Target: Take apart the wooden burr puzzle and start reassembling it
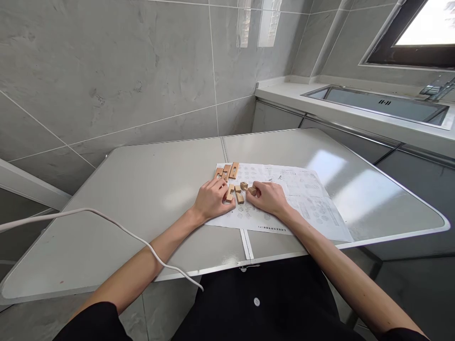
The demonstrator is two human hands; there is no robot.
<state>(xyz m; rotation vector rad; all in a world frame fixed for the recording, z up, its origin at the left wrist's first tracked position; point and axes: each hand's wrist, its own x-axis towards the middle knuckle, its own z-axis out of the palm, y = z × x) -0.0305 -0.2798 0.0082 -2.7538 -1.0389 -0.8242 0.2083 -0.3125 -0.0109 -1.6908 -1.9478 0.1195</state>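
My left hand rests on the printed sheet, thumb and fingers closed around the edge of a notched wooden puzzle block. My right hand pinches a small wooden puzzle piece between thumb and curled fingers. Between the hands lies another notched block, light wood with a step cut into it. Just behind it, close to my right fingertips, sits a short wooden block. Farther back, several flat wooden pieces with cut-outs lie side by side, partly covered by my left fingers.
The paper sheet with printed diagrams covers part of the white folding table. A pale cable crosses over my left forearm. Grey tiled wall stands behind. At the right back is a counter with a sink.
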